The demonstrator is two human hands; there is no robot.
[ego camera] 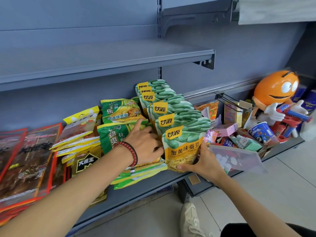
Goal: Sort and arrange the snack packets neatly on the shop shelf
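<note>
My right hand (pixel 205 162) pinched the front packet (pixel 183 147) near the shelf's (pixel 145 190) front edge. My left hand (pixel 145 142), fingers spread, pressed the row's (pixel 168 106) side, likely to square it.

- A single wide-angle view, worn on the person's head, looks forward and down onto the lower shelf (pixel 153 190) from close above its near edge.
- The shelf runs slantwise through the frame, nearest at the left and farther at the right. The upper shelf (pixel 102 55) fills the far part.
- Both forearms reach up from the bottom edge. The left hand (pixel 145 141) and right hand (pixel 205 161) meet at the front broad bean packet (pixel 181 144) near mid-frame.
- The floor (pixel 282 185) and a shoe (pixel 189 218) show at the near right.
</note>
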